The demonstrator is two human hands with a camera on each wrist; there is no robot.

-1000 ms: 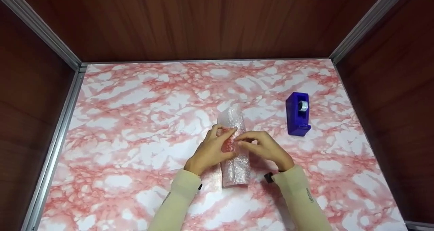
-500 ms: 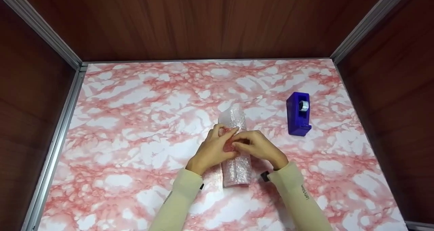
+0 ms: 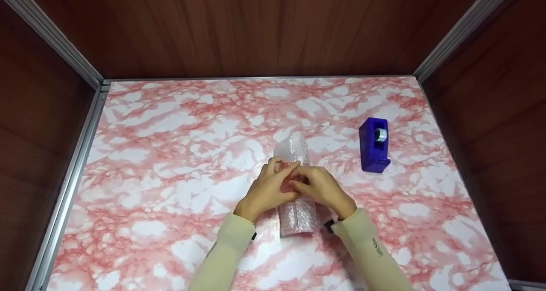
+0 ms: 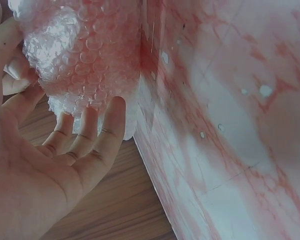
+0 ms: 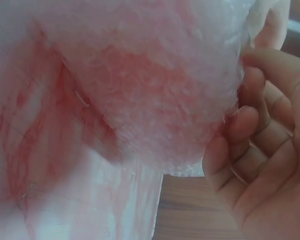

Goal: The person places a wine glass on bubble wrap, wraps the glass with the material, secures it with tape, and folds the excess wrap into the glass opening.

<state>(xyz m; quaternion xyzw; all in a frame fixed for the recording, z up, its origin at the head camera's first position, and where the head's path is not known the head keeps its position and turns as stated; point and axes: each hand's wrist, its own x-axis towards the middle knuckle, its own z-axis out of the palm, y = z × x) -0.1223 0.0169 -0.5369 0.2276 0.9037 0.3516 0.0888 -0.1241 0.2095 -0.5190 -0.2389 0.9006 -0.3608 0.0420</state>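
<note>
A bubble-wrap roll (image 3: 297, 218) lies lengthwise on the table in front of me, with something reddish showing through its middle. My left hand (image 3: 265, 192) holds it from the left side, thumb and index finger spread over the top. In the left wrist view, the fingertips of that hand touch the clear bubbles of the roll (image 4: 92, 55). From the right, my right hand (image 3: 322, 187) has its thumb and curled fingers pinching at the wrap beside the left fingertips. The right wrist view has those fingers bent against the edge of the bubble wrap (image 5: 155, 95).
A blue tape dispenser (image 3: 374, 146) with a roll of clear tape (image 3: 381, 135) stands to the right. The red-and-white marbled table (image 3: 179, 124) is bounded by brown wooden panels (image 3: 264, 30) at the back and sides.
My right hand has moved a little left across the roll, closing up to the left hand's fingertips. The left hand and the roll have hardly moved.
</note>
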